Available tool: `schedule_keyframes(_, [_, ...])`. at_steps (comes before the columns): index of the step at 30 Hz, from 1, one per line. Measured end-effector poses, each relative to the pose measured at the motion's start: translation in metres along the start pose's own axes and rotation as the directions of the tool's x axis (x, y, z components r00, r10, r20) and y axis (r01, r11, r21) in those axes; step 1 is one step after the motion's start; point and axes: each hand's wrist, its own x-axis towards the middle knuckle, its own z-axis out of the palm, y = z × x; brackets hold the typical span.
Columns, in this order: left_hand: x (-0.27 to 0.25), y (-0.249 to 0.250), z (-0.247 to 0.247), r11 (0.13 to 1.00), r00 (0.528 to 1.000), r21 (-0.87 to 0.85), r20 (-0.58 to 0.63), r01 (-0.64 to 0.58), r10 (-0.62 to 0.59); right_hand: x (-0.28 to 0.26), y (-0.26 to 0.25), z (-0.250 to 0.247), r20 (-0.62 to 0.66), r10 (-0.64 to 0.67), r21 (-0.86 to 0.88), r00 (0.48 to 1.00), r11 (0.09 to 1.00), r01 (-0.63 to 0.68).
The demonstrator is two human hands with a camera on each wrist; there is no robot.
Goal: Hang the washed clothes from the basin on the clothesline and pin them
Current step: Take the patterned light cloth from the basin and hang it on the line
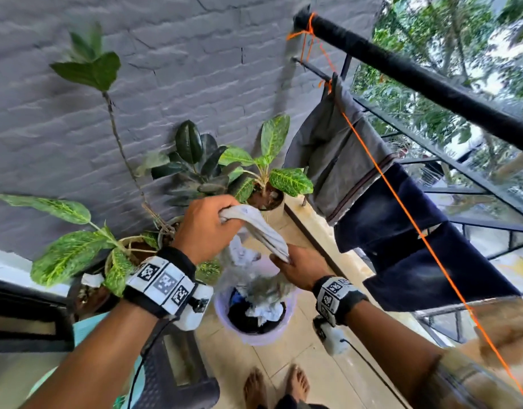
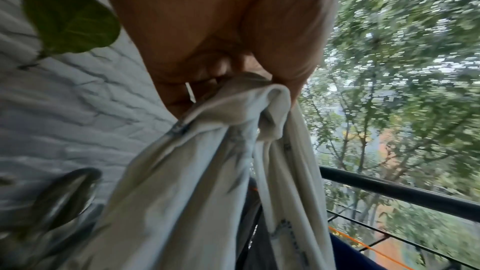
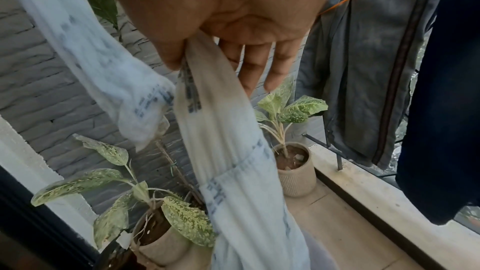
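Observation:
A wet white garment with faint blue print (image 1: 256, 228) stretches between both hands above the lilac basin (image 1: 225, 318), its lower part trailing down toward the clothes inside. My left hand (image 1: 205, 225) grips one bunched end (image 2: 262, 106) in a fist. My right hand (image 1: 295, 267) pinches another part of the garment (image 3: 207, 93) between thumb and forefinger, the other fingers (image 3: 275, 63) held straight. The orange clothesline (image 1: 402, 202) runs diagonally at right, carrying a grey garment (image 1: 337, 154) and dark navy trousers (image 1: 408, 240).
Potted plants (image 1: 263, 172) stand along the grey brick wall (image 1: 165, 54) behind the basin. A black railing bar (image 1: 416, 75) and glass balustrade close the right side. A dark chair (image 1: 177, 373) sits lower left. My bare feet (image 1: 276, 385) stand on the tiled floor.

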Motion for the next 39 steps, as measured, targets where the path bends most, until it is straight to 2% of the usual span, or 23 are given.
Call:
schedule_keyframes(2, [-0.004,-0.017,0.006,0.997,0.996,-0.005,-0.045,0.079,-0.079,-0.006,0.011,-0.007,0.005,0.022,0.009,1.000,1.000,-0.022])
schedule_keyframes(4, [-0.009,-0.034,0.013,0.990,0.987,0.000,-0.086,0.138,-0.137,-0.006,0.017,-0.012,0.014,0.054,0.088,0.998,0.995,-0.055])
schedule_keyframes(7, [-0.018,-0.052,0.028,0.971,0.967,-0.012,-0.082,0.241,-0.241,-0.001,0.016,-0.023,0.057,0.076,0.183,0.995,0.979,-0.086])
schedule_keyframes(10, [-0.025,-0.059,0.046,0.948,0.947,-0.004,0.022,0.319,-0.319,0.008,0.002,-0.038,0.070,0.061,0.292,0.996,0.953,-0.079])
schedule_keyframes(14, [-0.034,-0.059,0.068,0.952,0.948,0.012,0.086,0.305,-0.305,0.022,-0.017,-0.052,0.038,0.045,0.384,0.998,0.922,-0.056])
schedule_keyframes(16, [-0.033,-0.059,0.077,0.949,0.933,-0.030,0.196,0.312,-0.301,0.026,-0.026,-0.055,0.033,0.059,0.362,0.998,0.930,-0.067])
schedule_keyframes(18, [-0.031,-0.054,0.084,0.944,0.897,-0.080,0.347,0.319,-0.273,0.029,-0.035,-0.056,0.032,0.049,0.332,0.998,0.942,-0.057])
schedule_keyframes(20, [-0.029,-0.052,0.091,0.951,0.892,-0.115,0.396,0.286,-0.220,0.032,-0.045,-0.057,0.034,0.027,0.304,0.999,0.952,-0.036])
schedule_keyframes(22, [-0.027,-0.055,0.094,0.942,0.897,-0.159,0.385,0.294,-0.216,0.034,-0.056,-0.058,0.033,-0.003,0.251,0.999,0.968,-0.006])
schedule_keyframes(25, [-0.023,-0.065,0.093,0.945,0.926,-0.140,0.286,0.297,-0.248,0.038,-0.068,-0.054,0.071,-0.040,0.188,0.997,0.982,0.026])
schedule_keyframes(27, [-0.019,-0.074,0.084,0.957,0.942,-0.087,0.220,0.278,-0.253,0.042,-0.067,-0.048,0.103,-0.052,0.226,0.993,0.974,0.027])
schedule_keyframes(30, [-0.010,-0.085,0.065,0.963,0.965,-0.114,0.133,0.242,-0.227,0.045,-0.046,-0.041,0.165,-0.016,0.267,0.986,0.963,-0.029])
schedule_keyframes(32, [-0.003,-0.083,0.051,0.984,0.981,-0.088,0.137,0.153,-0.140,0.040,-0.041,-0.036,0.201,0.022,0.193,0.979,0.979,-0.062])
schedule_keyframes(35, [0.001,-0.065,0.039,0.999,0.987,0.040,0.162,-0.019,0.012,0.025,-0.039,-0.027,0.231,0.050,0.038,0.972,0.997,-0.060])
schedule_keyframes(39, [0.007,-0.062,0.029,0.999,0.990,-0.002,0.127,-0.054,0.053,0.013,-0.019,-0.016,0.192,0.118,-0.012,0.974,0.993,-0.118])
